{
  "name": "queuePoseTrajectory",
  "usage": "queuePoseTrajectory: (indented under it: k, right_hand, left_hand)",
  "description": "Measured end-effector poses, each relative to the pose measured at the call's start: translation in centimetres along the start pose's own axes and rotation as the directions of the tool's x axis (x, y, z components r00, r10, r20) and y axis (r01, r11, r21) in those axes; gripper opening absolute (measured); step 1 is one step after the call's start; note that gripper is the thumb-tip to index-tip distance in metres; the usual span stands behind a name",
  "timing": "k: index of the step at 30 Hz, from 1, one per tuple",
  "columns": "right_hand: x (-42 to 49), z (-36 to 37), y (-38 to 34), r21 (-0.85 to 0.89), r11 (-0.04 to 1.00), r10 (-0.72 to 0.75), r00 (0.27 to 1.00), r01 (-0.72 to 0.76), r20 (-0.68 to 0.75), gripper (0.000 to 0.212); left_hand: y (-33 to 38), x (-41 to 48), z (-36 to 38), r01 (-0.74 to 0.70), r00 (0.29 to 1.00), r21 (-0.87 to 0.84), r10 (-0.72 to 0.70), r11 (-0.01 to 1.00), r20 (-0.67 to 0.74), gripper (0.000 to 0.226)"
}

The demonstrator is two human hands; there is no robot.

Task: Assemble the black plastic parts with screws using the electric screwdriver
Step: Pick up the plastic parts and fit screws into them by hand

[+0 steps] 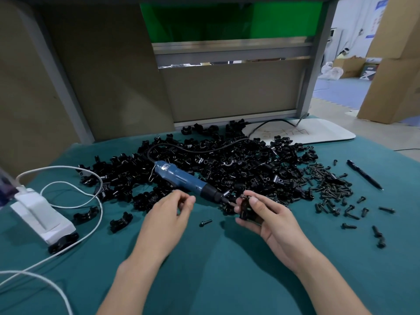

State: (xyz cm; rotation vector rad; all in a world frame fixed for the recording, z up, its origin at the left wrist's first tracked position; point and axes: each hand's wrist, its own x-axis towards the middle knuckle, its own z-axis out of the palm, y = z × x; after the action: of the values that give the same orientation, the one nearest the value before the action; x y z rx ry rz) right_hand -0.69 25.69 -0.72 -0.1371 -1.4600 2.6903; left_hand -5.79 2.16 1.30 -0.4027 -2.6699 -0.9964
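Note:
My right hand [266,214] grips a black plastic part [248,211] just above the green cloth, with a screw sticking out of its top. My left hand [172,210] hovers to the left of it, fingers loosely curled with nothing visible in them. The blue electric screwdriver [181,178] lies on the cloth between and behind the hands, its black tip pointing at the held part. A large heap of black plastic parts [227,164] spreads behind it. A pile of black screws [331,185] lies to the right. One loose screw [205,223] rests between my hands.
A white power adapter [43,214] with white cables sits at the left, two loose black parts [102,218] near it. A black pen [364,175] lies at the far right. A white board [302,133] and a grey frame stand behind the heap.

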Motion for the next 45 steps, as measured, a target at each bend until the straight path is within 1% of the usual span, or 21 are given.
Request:
queuePoseTrajectory:
  k: [2,5,7,9,10,11,12,13,14,17,22,26,29,31,34,37,39,40,42,43,45]
  right_hand:
    - [0.0,0.1,-0.3,0.066,0.998,0.005,1.000,-0.003,-0.022,0.039]
    - [0.0,0.1,-0.4,0.100,0.995,0.020,0.999,-0.016,-0.036,0.039]
    - [0.0,0.1,-0.4,0.101,0.994,0.035,0.999,-0.032,-0.035,0.039]
    - [-0.1,0.1,-0.4,0.091,0.994,0.055,0.998,-0.052,-0.021,0.043]
    - [-0.1,0.1,-0.3,0.080,0.995,0.064,0.998,-0.063,-0.009,0.047]
    - [-0.1,0.0,-0.2,0.062,0.995,0.074,0.997,-0.074,0.003,0.049]
    - [-0.1,0.1,-0.1,0.039,0.996,0.085,0.996,-0.085,0.013,0.051]
    - [0.0,0.1,0.0,0.015,0.995,0.093,0.995,-0.094,0.022,0.051]
    - [0.0,0.0,0.0,-0.002,0.995,0.098,0.995,-0.098,0.029,0.051]
    - [0.1,-0.1,0.2,0.005,0.995,0.097,0.994,-0.098,0.043,0.051]
    - [0.2,-0.2,0.3,0.012,0.996,0.083,0.995,-0.084,0.049,0.042]
    - [0.2,-0.1,0.3,0.007,0.997,0.075,0.996,-0.076,0.043,0.044]
    - [0.1,0.0,0.3,-0.030,0.996,0.079,0.996,-0.078,0.044,0.043]
    - [0.1,-0.1,0.4,-0.051,0.996,0.075,0.996,-0.072,0.043,0.042]
    - [0.1,-0.1,0.5,-0.066,0.996,0.070,0.996,-0.066,0.054,0.043]
    - [0.1,-0.1,0.5,-0.067,0.996,0.063,0.996,-0.060,0.055,0.045]
    - [0.2,0.0,0.3,-0.064,0.997,0.052,0.998,-0.049,0.037,0.046]
    - [0.2,0.0,0.3,-0.067,0.997,0.045,0.999,-0.043,0.025,0.047]
    - [0.2,0.0,0.2,-0.062,0.997,0.037,0.999,-0.036,0.008,0.048]
    - [0.2,0.0,0.2,-0.060,0.998,0.036,0.999,-0.035,0.006,0.048]
    - [0.2,0.0,0.3,-0.082,0.996,0.037,0.999,-0.036,0.015,0.045]
  left_hand:
    - [-0.3,0.0,-0.3,-0.025,0.996,0.099,0.017,0.995,0.083,0.025]
    - [-0.2,-0.1,0.4,-0.127,0.962,0.221,0.065,0.967,0.266,0.028]
    - [-0.1,-0.3,0.9,-0.165,0.946,0.262,0.077,0.951,0.315,0.026]
    - [0.2,-0.5,1.3,-0.175,0.947,0.256,0.092,0.951,0.308,0.019]
    - [0.5,-0.5,1.6,-0.153,0.953,0.187,0.095,0.970,0.288,0.014]
    - [1.0,-0.7,1.9,-0.107,0.961,0.058,0.089,0.993,0.261,0.010]
    - [1.7,-1.0,2.4,-0.060,0.968,-0.100,0.082,0.993,0.235,0.006]
    - [2.5,-1.3,2.9,-0.035,0.975,-0.232,0.085,0.972,0.207,0.007]
    - [3.2,-1.5,3.4,-0.035,0.980,-0.324,0.096,0.946,0.174,0.010]
    - [4.4,-2.1,4.5,-0.040,0.989,-0.457,0.100,0.889,0.107,0.011]
    - [4.2,-2.3,4.9,-0.053,0.988,-0.470,0.113,0.881,0.101,0.008]
    - [4.2,-2.4,5.1,-0.020,0.985,-0.484,0.100,0.875,0.138,0.007]
    - [4.3,-2.6,5.4,0.002,0.983,-0.492,0.088,0.871,0.159,0.006]
    - [4.5,-2.6,5.7,0.054,0.986,-0.509,0.035,0.859,0.164,0.004]
    - [4.6,-2.6,6.0,0.143,0.979,-0.547,-0.038,0.825,0.199,0.009]
    - [4.5,-2.5,5.9,0.102,0.979,-0.527,0.010,0.844,0.205,0.006]
    - [4.7,-2.5,5.8,0.088,0.974,-0.555,0.046,0.827,0.223,0.012]
    - [4.7,-2.4,5.8,0.109,0.973,-0.581,0.034,0.807,0.230,0.015]
    - [4.7,-2.3,5.7,0.170,0.973,-0.611,-0.035,0.773,0.226,0.013]
    - [4.6,-2.2,5.6,0.192,0.972,-0.609,-0.061,0.770,0.228,0.011]
    - [4.4,-2.2,5.6,0.213,0.964,-0.593,-0.067,0.777,0.258,0.012]
